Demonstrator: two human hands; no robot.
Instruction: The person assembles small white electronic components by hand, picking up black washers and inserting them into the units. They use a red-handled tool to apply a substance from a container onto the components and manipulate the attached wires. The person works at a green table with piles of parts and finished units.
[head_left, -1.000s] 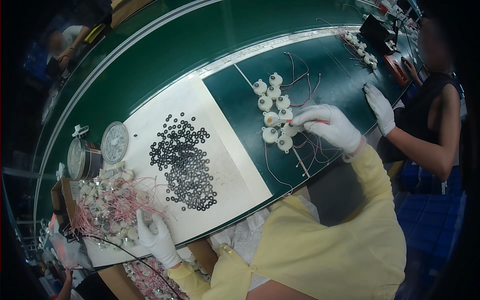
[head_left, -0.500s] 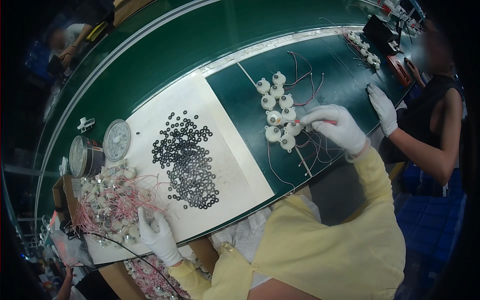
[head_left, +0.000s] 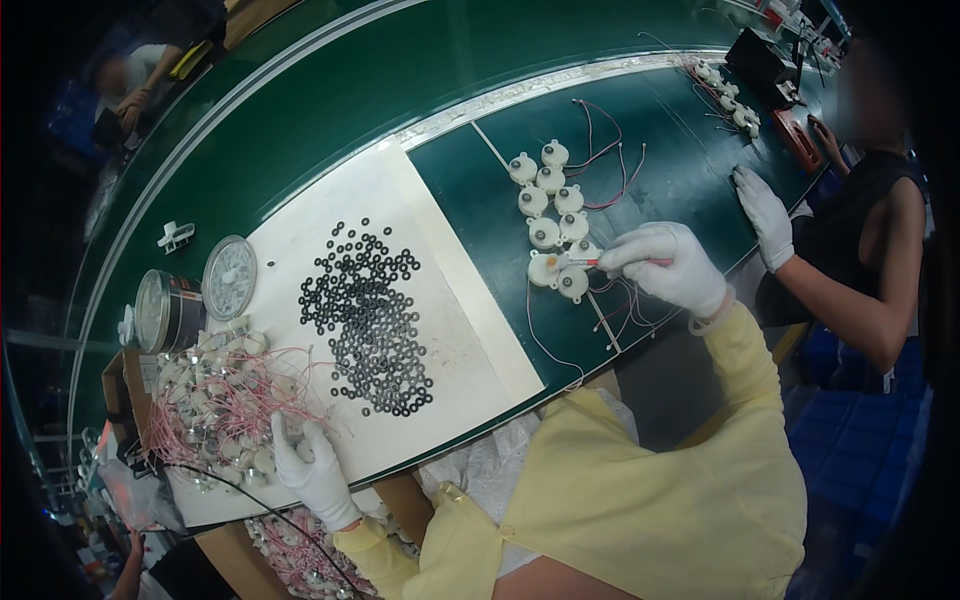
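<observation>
The right hand [head_left: 655,262] is closed on a slim red tool [head_left: 591,262], its tip at a white round part [head_left: 541,271] on the desk [head_left: 660,145]; the left hand [head_left: 312,472] lies with fingers parted beside the wired pile [head_left: 222,400]. The tool looks light and stiff, best pinched mid-shaft.

1 view: head-worn fisheye | faces down onto workbench [head_left: 672,135] | near, wide, upright

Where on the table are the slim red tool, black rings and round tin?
Slim red tool [head_left: 590,262]: head view, on its exposed shaft.
Black rings [head_left: 362,305]: head view, middle of the spread.
Round tin [head_left: 185,312]: head view, on its dark side wall.
</observation>
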